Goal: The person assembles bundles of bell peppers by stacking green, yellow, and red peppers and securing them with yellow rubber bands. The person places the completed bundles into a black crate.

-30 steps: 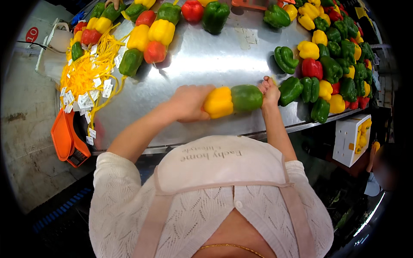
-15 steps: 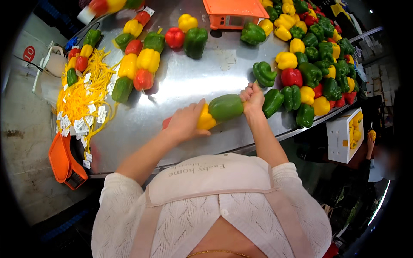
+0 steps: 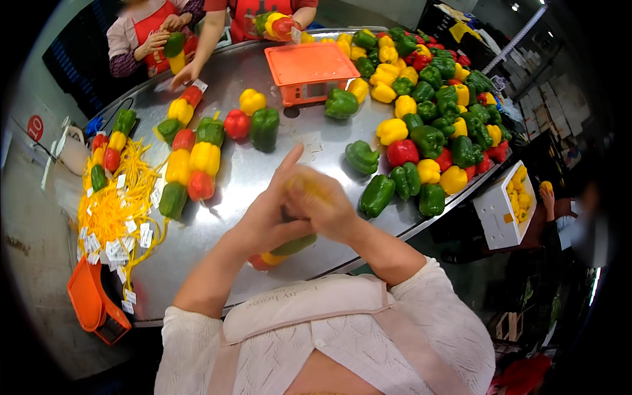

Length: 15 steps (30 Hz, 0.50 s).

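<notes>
A row of bell peppers [image 3: 295, 247], green and red showing, lies near the table's front edge, partly hidden under my hands. Just above it my left hand [image 3: 268, 209] has a finger stretched up and its thumb held apart; its other fingers are behind my right hand. My right hand [image 3: 327, 205], smeared by motion, is closed against the left. A yellowish blur shows at its fingers, too unclear to name. Right of my hands lie loose green bell peppers [image 3: 377, 195]. To the left, finished-looking rows of three peppers [image 3: 204, 158] lie side by side.
An orange scale [image 3: 309, 64] stands at the back. Mixed bell peppers [image 3: 428, 140] are heaped on the right. Yellow straps with white tags [image 3: 125, 204] pile up at left, above an orange tray [image 3: 89, 293]. Two co-workers handle peppers across the metal table [image 3: 197, 243].
My hands have left the ends of the pepper row and come together above it. The view has shifted, bringing the co-workers across the table into sight.
</notes>
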Available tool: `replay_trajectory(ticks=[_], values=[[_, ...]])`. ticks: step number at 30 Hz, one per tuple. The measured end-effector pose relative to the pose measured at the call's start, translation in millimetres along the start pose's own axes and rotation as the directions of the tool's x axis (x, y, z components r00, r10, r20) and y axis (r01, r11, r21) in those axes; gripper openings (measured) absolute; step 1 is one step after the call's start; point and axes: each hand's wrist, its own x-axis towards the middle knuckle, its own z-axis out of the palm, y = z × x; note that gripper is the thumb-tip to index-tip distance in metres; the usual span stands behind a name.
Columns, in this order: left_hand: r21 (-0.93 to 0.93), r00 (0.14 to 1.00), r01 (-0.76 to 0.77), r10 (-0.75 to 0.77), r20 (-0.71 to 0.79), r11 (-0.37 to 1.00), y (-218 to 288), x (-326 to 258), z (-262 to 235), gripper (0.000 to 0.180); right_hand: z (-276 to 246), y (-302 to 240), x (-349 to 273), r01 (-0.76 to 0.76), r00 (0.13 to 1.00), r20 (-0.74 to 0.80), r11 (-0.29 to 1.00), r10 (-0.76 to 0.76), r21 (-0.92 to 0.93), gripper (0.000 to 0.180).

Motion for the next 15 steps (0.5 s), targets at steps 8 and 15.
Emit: replay_trajectory(ticks=[8,15], values=[[-0.095,0.993,0.104,-0.109,-0.045,0.99,11,-24,-6,0.052,-5,-20,2,0.573,0.811,0.385,0.466,-0.44,-0.674,0.021],[-0.063,0.966,-0.056,0.039,-0.255,0.996,2,-31,-1,0.016,-5,-17,-5,-0.22,0.975,0.065,0.958,0.211,0.183,0.012]])
